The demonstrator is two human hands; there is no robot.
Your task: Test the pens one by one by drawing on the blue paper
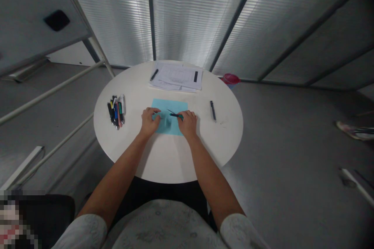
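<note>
A light blue sheet of paper [175, 127] lies on the white round table [169, 159] in front of me. Over its right edge, my right hand [187, 123] is closed on a green-and-black pen [175, 115] that points left. A thin dark line, perhaps a refill, slants up and left from the pen's end. My left hand [150, 121] rests at the sheet's left edge, its fingers curved and the thumb apart from the forefinger. I make out nothing held between them.
Several pens [116, 112] lie bunched on the table's left. A black pen [213, 111] lies at the right. Printed papers [177, 76] with a dark pen [154, 74] on top sit at the back. A red bin [231, 78] stands behind the table.
</note>
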